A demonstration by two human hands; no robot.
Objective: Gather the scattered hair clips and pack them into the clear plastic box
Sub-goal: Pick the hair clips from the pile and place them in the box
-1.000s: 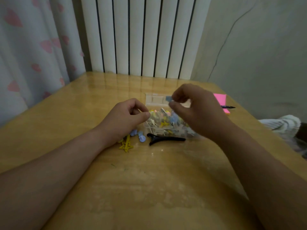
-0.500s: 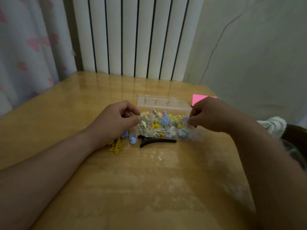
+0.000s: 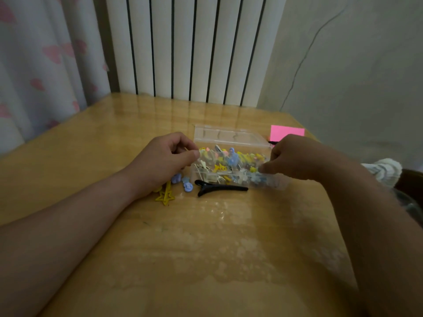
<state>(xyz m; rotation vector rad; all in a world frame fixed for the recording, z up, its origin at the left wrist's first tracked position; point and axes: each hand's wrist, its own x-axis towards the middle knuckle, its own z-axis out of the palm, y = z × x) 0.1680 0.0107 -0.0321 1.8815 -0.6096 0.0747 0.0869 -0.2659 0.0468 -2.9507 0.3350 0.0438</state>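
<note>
A radiator [image 3: 194,49] is seen behind the far edge of the tabletop [image 3: 206,248], a curtain [image 3: 45,65] past its left edge and a bundled cloth [image 3: 384,170] past its right edge. A pink pad [image 3: 287,133] is set near the far right corner. The box [image 3: 206,177] is placed toward the far right of the tabletop, its lid [image 3: 229,136] laid open behind it, and it is heaped with coloured clips [image 3: 231,160]. A black clip [image 3: 220,188] is laid just before its near wall. Two lilac clips [image 3: 182,181] and a star clip [image 3: 166,195] are left beside the box's left end, the star partly covered by the left wrist. The left grip [image 3: 164,161] is curled at the box's left end, thumb tip against the rim; whether anything is pinched cannot be told. The right grip [image 3: 295,156] is closed over the box's right end, thumb on the near wall and fingers bent over the rim. Both forearms are stretched in from the near corners. A broad stretch of tabletop is left between the loose clips and the near edge, and a narrower strip between the lid and the far edge.
</note>
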